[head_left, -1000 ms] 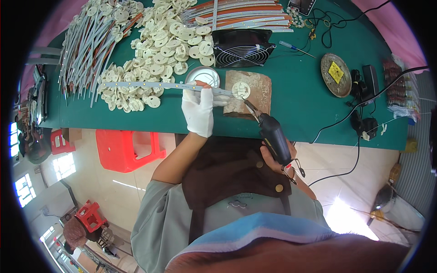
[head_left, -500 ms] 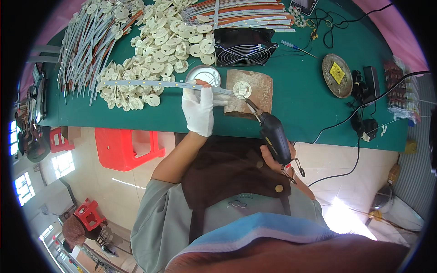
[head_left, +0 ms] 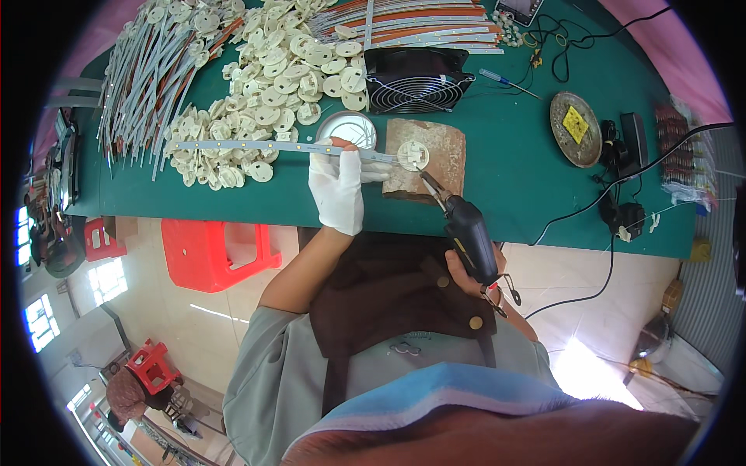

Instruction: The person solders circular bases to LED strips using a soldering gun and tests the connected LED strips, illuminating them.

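My left hand (head_left: 339, 182), in a white glove, grips a thin pale LED strip (head_left: 256, 145) between thumb and fingers. The strip runs level to the left, over the heap of discs. Its right end meets a round cream plastic disc (head_left: 411, 158) lying on a rough brown brick (head_left: 444, 151). My bare right hand (head_left: 460, 272) is closed round a black soldering gun (head_left: 469, 241), whose body partly hides the fingers. The gun slants up and left, its tip close to the disc's lower right edge; I cannot tell whether they touch.
A shallow round tin (head_left: 346, 124) stands behind my left hand, and a black fan (head_left: 416, 81) behind the brick. Cream discs (head_left: 272, 85) and LED strips (head_left: 144, 85) are heaped at the left. Right lie a screwdriver (head_left: 509, 83), an oval dish (head_left: 561, 128) and a black cable (head_left: 622, 189).
My left hand and the strip have shifted very slightly left. The soldering gun's tip has barely moved, staying near the disc.
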The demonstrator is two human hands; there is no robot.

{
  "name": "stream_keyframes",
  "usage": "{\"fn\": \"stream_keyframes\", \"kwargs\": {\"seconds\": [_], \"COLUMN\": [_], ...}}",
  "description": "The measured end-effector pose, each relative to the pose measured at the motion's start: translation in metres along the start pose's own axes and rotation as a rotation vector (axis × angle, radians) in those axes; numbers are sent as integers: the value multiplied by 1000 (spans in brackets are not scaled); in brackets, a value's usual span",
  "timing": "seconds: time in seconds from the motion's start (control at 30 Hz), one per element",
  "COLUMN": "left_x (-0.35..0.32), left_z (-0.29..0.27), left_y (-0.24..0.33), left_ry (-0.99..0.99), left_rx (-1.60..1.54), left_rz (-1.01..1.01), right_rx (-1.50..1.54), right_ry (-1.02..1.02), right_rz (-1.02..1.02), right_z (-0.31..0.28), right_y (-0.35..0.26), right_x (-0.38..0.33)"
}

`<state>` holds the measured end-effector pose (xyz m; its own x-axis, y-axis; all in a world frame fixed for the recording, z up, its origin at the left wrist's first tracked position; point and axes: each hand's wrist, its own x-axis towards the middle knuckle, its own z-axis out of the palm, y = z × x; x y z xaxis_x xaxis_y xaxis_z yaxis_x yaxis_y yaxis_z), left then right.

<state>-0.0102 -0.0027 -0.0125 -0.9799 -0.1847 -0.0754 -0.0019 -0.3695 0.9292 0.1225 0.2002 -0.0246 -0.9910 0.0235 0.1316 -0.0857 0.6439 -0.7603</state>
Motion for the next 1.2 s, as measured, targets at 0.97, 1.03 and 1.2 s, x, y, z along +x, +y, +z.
{"fn": "stream_keyframes", "kwargs": {"seconds": [0.97,1.03,1.2], "left_x": [0,0,0], "left_z": [0,0,-3], "left_y": [-1,-2,-4], "left_ry": [-12,-17,-6], "left_rx": [-21,-9,1], "left_rz": [-17,-7,-11], "right_rx": [-20,-35,3], "right_ry": [193,197,196], "right_rz": [-203,-207,-215], "right_z": [6,5,7], "right_y": [-6,-7,-4], "right_x": [9,9,8]}}
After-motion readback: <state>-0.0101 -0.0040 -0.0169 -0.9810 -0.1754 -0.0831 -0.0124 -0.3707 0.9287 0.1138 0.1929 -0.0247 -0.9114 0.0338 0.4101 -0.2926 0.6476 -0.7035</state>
